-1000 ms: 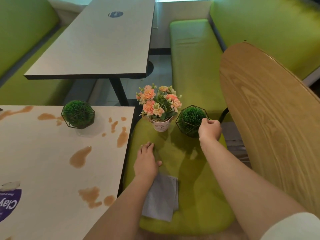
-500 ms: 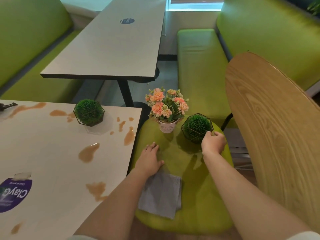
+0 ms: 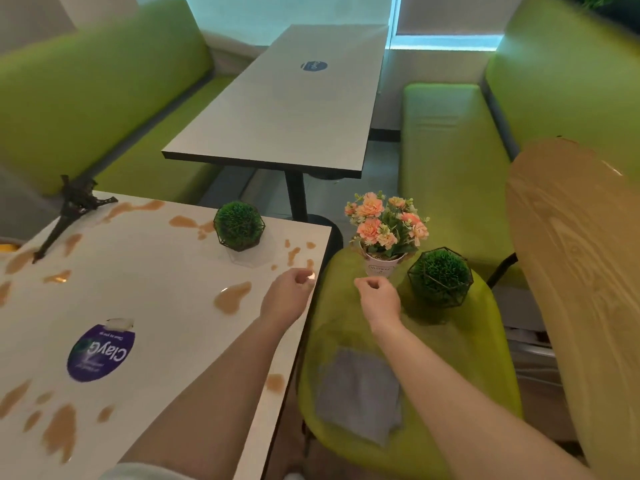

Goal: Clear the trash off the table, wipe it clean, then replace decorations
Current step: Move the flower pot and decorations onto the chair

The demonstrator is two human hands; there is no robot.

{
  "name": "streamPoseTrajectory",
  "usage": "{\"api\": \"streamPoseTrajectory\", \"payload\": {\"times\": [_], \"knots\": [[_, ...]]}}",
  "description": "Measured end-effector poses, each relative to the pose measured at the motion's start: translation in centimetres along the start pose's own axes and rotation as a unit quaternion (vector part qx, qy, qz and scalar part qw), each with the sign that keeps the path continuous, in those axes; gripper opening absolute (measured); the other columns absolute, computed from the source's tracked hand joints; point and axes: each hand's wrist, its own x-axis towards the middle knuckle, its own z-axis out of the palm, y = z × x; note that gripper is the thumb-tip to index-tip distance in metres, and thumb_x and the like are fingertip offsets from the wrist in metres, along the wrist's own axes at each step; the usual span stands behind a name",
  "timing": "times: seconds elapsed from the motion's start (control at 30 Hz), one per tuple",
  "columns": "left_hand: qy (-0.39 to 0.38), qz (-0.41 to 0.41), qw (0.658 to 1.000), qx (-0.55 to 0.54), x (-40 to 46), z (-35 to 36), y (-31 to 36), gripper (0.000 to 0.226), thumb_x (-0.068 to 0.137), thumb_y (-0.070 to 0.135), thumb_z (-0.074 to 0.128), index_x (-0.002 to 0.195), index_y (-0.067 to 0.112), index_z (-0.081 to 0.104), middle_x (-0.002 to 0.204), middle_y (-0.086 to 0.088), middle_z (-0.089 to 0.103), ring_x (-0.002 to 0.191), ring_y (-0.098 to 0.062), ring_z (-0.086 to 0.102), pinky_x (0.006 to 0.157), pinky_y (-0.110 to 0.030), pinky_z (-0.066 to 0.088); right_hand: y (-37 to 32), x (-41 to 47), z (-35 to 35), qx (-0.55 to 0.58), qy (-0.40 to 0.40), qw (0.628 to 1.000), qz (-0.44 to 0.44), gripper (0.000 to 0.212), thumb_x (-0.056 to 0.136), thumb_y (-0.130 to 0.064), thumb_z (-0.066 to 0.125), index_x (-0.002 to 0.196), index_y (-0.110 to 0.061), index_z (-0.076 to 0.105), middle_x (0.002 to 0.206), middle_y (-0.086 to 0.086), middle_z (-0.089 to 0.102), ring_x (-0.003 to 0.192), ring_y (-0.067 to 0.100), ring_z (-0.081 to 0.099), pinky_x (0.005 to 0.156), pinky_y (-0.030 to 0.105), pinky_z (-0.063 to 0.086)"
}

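Glossy white counter (image 3: pixel 145 292) blotched with brown spills, bearing a purple "ClayG" sticker (image 3: pixel 101 353) and a wire-caged green moss ball (image 3: pixel 239 226). Beside it on the lime seat (image 3: pixel 450 344): grey folded cloth (image 3: pixel 358 393), peach flowers (image 3: pixel 386 225), second moss ball (image 3: pixel 440 278). Left hand (image 3: pixel 285 299) now lifted off the seat above the counter edge, right hand (image 3: pixel 379 301) off the ball, fingers loosely curled, holding nothing.

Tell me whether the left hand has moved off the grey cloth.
Yes. The left hand left the grey folded cloth on the green chair seat, now over the stained white table.
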Motion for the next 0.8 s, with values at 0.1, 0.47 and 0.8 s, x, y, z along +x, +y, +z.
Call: {"api": "streamPoseTrajectory", "payload": {"times": [0.1,0.47,0.8], "knots": [[0.051,-0.023,0.998,-0.022,1.2,-2.8,-0.6,0.032,0.100,0.031,0.052,0.129,0.021,0.060,0.126,0.002,0.062,0.112,-0.016,0.058,0.088,-0.029,0.044,-1.7,0.3,2.9,-0.014,-0.048,0.998,-0.023,0.010,0.097,-0.029,0.056,0.096,-0.019,0.056,0.087,-0.004,0.058,0.074,0.007,0.050,0.060,0.024,0.039],[0.156,-0.098,0.981,-0.064,9.7,-10.9,-4.7,0.037,0.094,0.029,0.058,0.130,0.018,0.059,0.129,-0.007,0.057,0.115,-0.024,0.055,0.099,-0.038,0.046,-7.4,5.7,12.8,-0.092,-0.103,0.989,-0.060,0.024,0.099,-0.025,0.047,0.104,-0.009,0.065,0.097,0.008,0.064,0.083,0.019,0.059,0.064,0.030,0.048],[0.127,-0.174,0.972,-0.099,15.1,-12.5,-7.4,0.061,0.099,0.041,0.049,0.147,0.006,0.035,0.149,-0.016,0.039,0.132,-0.034,0.043,0.103,-0.037,0.037,-10.8,9.8,20.3,-0.132,-0.191,0.969,-0.082,0.043,0.099,-0.029,0.052,0.140,-0.014,0.050,0.136,0.004,0.056,0.114,0.023,0.054,0.076,0.025,0.042]]}}
